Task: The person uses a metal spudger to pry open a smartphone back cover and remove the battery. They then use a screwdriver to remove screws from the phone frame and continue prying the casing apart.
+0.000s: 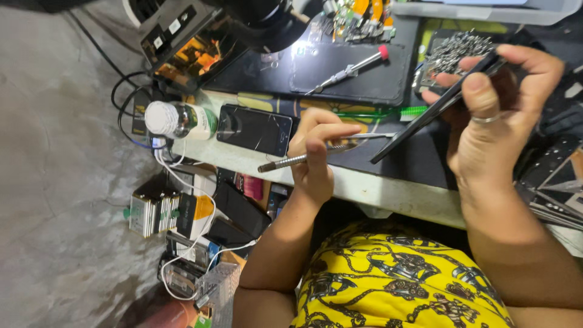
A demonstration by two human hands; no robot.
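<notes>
My left hand [316,155] is closed around a slim metal screwdriver [285,162], whose tip points right toward a thin black phone [425,118]. I see that phone edge-on, tilted, gripped by my right hand [495,115] with the thumb on its near face and a ring on one finger. Both hands hover over the front edge of a cluttered workbench [376,188]. The screwdriver's tip lies close to the phone's lower end; whether they touch I cannot tell.
On the bench lie a dark phone with a cracked screen [255,129], a white-capped bottle [176,119], a red-tipped screwdriver [349,71] on a black mat, a green brush [376,113] and a heap of small metal parts [455,51]. Boxes and cables [176,212] sit below left.
</notes>
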